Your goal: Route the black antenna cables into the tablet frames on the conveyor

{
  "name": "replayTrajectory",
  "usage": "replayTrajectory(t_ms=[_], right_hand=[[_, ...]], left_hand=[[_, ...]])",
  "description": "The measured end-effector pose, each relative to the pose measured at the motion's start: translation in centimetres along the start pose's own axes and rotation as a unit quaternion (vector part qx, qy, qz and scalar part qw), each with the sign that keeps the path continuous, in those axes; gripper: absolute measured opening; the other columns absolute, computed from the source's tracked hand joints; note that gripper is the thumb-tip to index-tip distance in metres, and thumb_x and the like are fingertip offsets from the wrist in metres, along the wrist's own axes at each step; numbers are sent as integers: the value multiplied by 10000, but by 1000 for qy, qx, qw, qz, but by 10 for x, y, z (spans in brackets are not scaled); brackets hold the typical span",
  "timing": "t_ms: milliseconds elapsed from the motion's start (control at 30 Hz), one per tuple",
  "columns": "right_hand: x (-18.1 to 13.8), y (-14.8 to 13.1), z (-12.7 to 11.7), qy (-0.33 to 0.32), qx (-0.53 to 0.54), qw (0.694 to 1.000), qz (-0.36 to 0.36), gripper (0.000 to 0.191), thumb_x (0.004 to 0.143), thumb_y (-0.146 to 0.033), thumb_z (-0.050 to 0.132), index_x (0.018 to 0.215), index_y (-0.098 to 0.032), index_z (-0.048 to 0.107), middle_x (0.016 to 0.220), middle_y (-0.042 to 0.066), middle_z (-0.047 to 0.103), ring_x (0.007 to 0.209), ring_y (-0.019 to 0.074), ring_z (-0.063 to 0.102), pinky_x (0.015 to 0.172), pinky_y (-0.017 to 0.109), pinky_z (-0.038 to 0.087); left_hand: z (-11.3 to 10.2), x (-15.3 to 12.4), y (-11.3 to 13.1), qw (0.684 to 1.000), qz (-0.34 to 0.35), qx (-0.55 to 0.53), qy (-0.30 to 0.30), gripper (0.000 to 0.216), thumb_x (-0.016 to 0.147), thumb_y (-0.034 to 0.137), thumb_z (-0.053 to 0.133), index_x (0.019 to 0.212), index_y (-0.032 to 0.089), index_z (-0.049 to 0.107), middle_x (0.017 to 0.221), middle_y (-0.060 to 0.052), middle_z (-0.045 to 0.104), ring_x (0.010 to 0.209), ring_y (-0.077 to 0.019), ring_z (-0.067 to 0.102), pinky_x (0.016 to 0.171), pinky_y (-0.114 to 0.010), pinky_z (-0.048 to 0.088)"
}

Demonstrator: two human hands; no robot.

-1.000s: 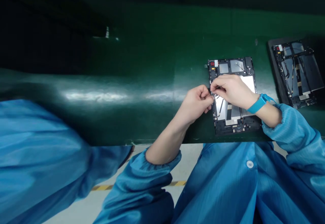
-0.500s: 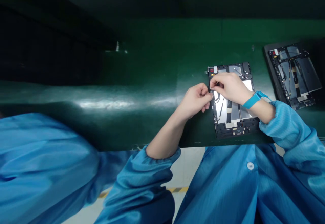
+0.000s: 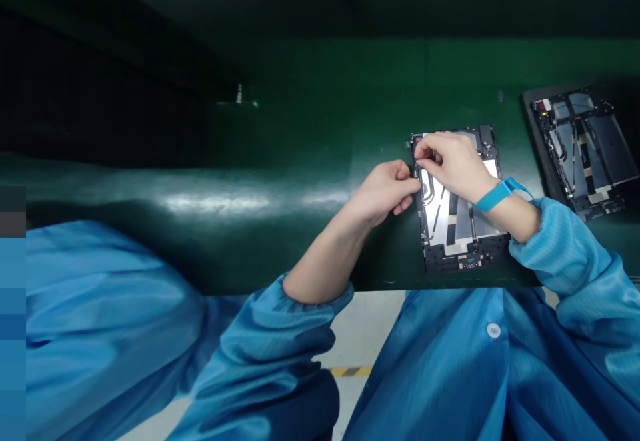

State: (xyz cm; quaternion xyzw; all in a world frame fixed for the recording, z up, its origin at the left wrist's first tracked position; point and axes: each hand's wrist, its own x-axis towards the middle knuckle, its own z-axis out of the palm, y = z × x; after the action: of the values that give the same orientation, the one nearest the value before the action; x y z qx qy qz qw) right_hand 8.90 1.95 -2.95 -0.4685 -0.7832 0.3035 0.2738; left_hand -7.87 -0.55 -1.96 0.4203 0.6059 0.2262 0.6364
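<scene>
An opened tablet (image 3: 461, 227) lies near the front edge of the green table, its inner cables and boards facing up. My left hand (image 3: 389, 191) is closed in a pinch at the tablet's left edge, thumb and forefinger touching the frame there. Above the tablet's upper left part my right hand (image 3: 453, 164) is closed too, thumb and fingertips pinched by the same edge. Whatever lies between the fingertips of either hand is too small or too hidden to name. A blue wrist strap (image 3: 501, 195) goes around my right wrist.
To the right, a second opened tablet (image 3: 603, 161) lies on a dark tray (image 3: 537, 137). The green table (image 3: 300, 227) extends leftward. Another person's blue sleeve (image 3: 110, 307) is at the lower left. A small bright object (image 3: 239, 94) stands farther back.
My right hand has shifted slightly away from me, up along the tablet's left edge. My left hand stays pinched at nearly the same spot. The tablet has not visibly moved.
</scene>
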Motion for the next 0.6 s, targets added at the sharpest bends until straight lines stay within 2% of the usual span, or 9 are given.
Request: replayTrajectory(t_ms=[67,200,433,533,600], right_hand=[[4,0,0,8,-18,1000,12,194,861,-37,615,919,-197,707,913,32,748,883,214,624,811,327,429],[7,-1,-2,19,-16,999,44,212,834,-44,665,969,-202,710,884,10,762,873,207,645,812,324,432],[3,1,-1,26,-9,997,77,231,798,-16,647,930,-199,697,791,-11,730,791,182,651,809,313,449],[4,3,1,22,-11,997,72,237,801,-19,632,935,-205,690,815,-3,723,813,194,653,820,324,463],[3,4,1,32,-23,997,59,227,808,-28,619,934,-205,687,900,32,725,891,221,657,861,353,481]], left_hand=[[-2,6,5,1000,1,2,12,362,639,45,645,692,258,356,379,111,395,304,-58,370,312,-154,199],[-6,17,10,1000,11,-6,20,354,668,67,672,715,259,378,374,105,413,303,-62,369,312,-158,211],[-6,24,0,998,53,-46,0,352,742,99,697,723,255,382,387,85,453,308,-85,429,322,-173,276],[-5,24,-2,997,67,-50,3,373,797,146,732,718,252,384,401,87,447,314,-85,439,319,-178,276],[-4,23,-1,997,64,-42,9,392,814,165,752,715,251,382,405,92,441,312,-82,436,313,-179,265]])
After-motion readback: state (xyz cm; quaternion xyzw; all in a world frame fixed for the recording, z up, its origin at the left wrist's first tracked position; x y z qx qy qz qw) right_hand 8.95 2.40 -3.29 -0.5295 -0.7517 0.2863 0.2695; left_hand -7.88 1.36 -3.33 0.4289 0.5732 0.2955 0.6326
